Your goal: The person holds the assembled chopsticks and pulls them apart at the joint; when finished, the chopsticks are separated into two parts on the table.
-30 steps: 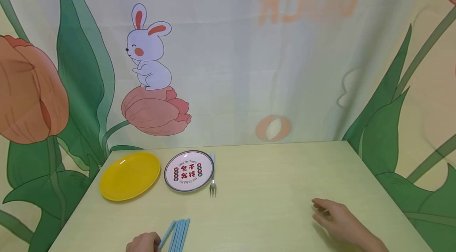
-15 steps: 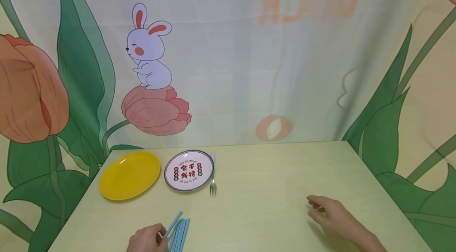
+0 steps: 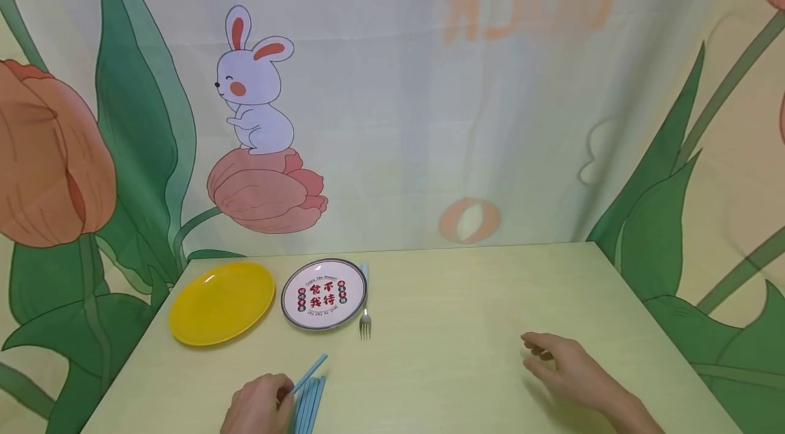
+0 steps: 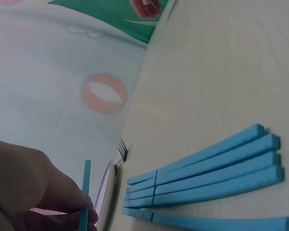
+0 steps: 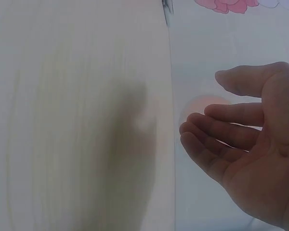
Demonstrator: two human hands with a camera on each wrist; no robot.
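Observation:
My left hand (image 3: 260, 403) pinches one blue chopstick (image 3: 309, 373) between thumb and fingers, its far end sticking up and to the right. In the left wrist view that chopstick (image 4: 86, 178) stands upright in the grip, its lower part hidden by the fingers. Beside the hand, several more blue chopsticks (image 4: 212, 166) lie on the table, most side by side and one slightly apart. My right hand (image 3: 570, 369) hovers over the table's right side, holding nothing. In the right wrist view the right hand (image 5: 245, 139) has its fingers loosely bent and its thumb apart.
A yellow plate (image 3: 222, 304) lies at the table's back left. Right of it sits a white plate (image 3: 324, 294) with a dark rim and red characters. A fork (image 3: 365, 321) lies along that plate's right edge. A printed curtain (image 3: 392, 114) hangs behind the table (image 3: 454, 325).
My left hand has moved up and to the right, lifting the pinched chopstick off beside the others. The right hand has drifted slightly left and away from me.

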